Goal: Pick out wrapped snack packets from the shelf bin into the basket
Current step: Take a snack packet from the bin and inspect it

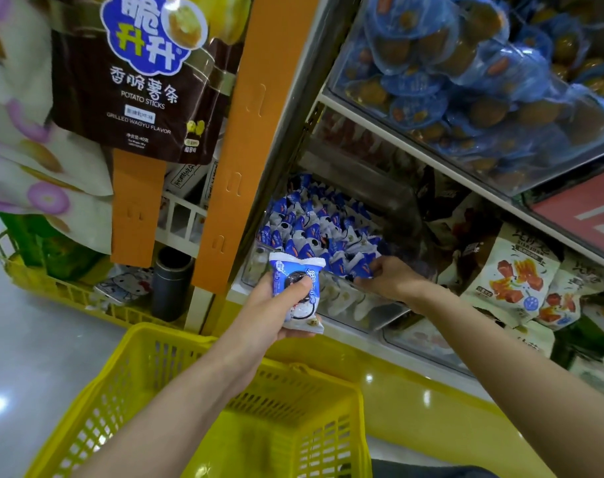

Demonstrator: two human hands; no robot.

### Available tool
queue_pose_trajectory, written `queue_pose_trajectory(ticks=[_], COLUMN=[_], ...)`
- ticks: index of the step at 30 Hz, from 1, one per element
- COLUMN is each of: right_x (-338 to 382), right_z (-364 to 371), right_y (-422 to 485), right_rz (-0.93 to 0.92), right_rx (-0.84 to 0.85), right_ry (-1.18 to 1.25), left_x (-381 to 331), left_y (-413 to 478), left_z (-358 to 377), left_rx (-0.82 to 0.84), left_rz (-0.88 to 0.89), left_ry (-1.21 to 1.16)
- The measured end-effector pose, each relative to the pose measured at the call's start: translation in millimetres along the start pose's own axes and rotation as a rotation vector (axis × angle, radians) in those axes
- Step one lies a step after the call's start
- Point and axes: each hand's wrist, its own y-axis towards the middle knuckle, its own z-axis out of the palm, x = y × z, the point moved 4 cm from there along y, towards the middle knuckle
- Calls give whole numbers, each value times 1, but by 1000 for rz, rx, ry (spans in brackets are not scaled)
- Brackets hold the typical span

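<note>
Two hands at the shelf bin, one packet out

The clear shelf bin (pixel 362 307) holds heaped blue-and-white packets (pixel 310 219); the right hand (pixel 390 279) curls its fingers on some at the bin's near edge. The left hand (pixel 276 315) grips one packet (pixel 293 267) above the yellow basket (pixel 176 339), its long axis running near to far. At the far left, a brown bag (pixel 138 98) reads "POTATO STICKS, GRILLED WAGYU FLAVOR".

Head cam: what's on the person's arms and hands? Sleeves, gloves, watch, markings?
Nothing worn that shows. The left hand and right hand have no gloves, and no rings, watch or wristbands are visible. Neither arm shows a sleeve up to the frame edge. No marks or tattoos can be made out.
</note>
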Motion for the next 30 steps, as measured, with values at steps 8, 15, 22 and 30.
queue_pose_trajectory(ticks=[8, 15, 22, 30], right_x=[8, 6, 3, 7], right_z=[-10, 0, 2, 1], right_y=[2, 3, 7, -3], right_rz=[-23, -59, -74, -109], right_rx=[122, 42, -2, 50], right_ry=[39, -136, 43, -44], left_x=[4, 9, 11, 17], left_y=[1, 3, 1, 0], left_z=[0, -3, -2, 2], left_rx=[-10, -31, -33, -53], left_rz=[-10, -12, -18, -70], left_ry=[28, 69, 104, 106])
